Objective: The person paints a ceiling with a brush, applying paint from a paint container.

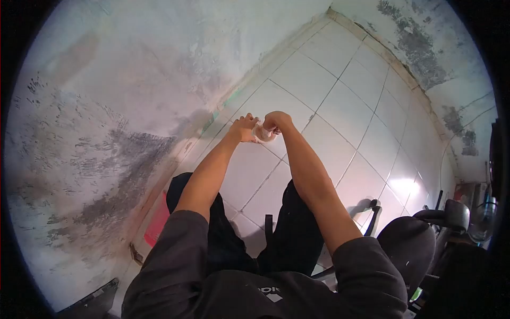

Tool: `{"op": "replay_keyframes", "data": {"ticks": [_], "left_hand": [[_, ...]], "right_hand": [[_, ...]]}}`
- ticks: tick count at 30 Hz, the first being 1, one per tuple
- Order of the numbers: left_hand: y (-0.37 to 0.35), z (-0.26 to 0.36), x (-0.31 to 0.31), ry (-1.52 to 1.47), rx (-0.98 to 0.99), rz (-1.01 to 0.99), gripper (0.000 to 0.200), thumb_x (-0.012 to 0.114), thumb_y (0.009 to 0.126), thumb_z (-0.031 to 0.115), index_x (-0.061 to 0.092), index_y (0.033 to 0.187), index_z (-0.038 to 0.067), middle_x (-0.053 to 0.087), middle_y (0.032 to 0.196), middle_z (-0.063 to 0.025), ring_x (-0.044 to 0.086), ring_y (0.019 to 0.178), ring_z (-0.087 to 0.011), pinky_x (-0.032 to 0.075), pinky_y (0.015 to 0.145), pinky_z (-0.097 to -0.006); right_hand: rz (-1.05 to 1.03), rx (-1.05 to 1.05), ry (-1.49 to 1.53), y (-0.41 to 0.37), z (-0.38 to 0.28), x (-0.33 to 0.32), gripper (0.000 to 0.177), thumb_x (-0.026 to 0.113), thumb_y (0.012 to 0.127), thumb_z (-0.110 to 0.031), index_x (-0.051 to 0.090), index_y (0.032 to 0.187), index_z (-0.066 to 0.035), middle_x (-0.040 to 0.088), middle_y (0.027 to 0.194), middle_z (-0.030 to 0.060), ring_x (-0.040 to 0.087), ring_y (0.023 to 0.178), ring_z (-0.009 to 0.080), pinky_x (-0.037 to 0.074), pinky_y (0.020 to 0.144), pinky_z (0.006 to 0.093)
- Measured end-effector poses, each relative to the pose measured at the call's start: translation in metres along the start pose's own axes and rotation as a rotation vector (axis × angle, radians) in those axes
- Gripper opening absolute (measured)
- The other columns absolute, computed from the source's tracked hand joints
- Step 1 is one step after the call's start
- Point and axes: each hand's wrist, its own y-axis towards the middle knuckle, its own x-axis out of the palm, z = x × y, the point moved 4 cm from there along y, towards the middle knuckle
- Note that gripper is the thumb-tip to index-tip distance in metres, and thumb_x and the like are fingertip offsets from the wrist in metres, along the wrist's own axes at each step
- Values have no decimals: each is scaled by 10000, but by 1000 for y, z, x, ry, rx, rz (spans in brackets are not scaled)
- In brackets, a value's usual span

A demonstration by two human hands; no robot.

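A small round, pale, see-through container (260,137), like a cup or bowl, is held out in front of me above the floor. My left hand (244,129) grips its left side with the fingers curved around it. At its upper right, my right hand (277,121) is closed with the fingertips bent down toward the opening. Something whitish shows below those fingertips, too small and blurred to name. Both forearms stretch forward over my knees.
White floor tiles (313,80) lie beneath my hands. A stained wall (133,106) runs close on the left. A pink object (156,220) stands by my left leg. To the right is a black chair (406,244).
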Motion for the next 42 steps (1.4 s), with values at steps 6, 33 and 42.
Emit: {"op": "replay_keyframes", "data": {"ticks": [6,33,42], "left_hand": [[0,0,-2,-37,-1,-30,923,819,610,397,370,1380,155,362,1356,-84,434,1223,-310,406,994,-446],[1,-16,9,-170,50,167,827,870,528,385,504,1260,269,446,1191,-105,534,1076,-337,507,867,-454],[-1,-11,3,-88,12,106,920,852,535,438,436,1330,238,430,1254,-111,505,1130,-327,467,914,-457]], "right_hand": [[-48,-44,55,15,7,2,108,585,720,-161,668,720,-92,626,662,42,576,574,158,450,551,321],[-251,-111,511,2,44,11,201,530,778,-227,532,639,-82,483,555,29,364,424,116,270,371,278],[-192,-77,430,-27,37,-11,205,527,766,-208,599,717,-22,479,553,38,391,434,134,296,383,295]]}}
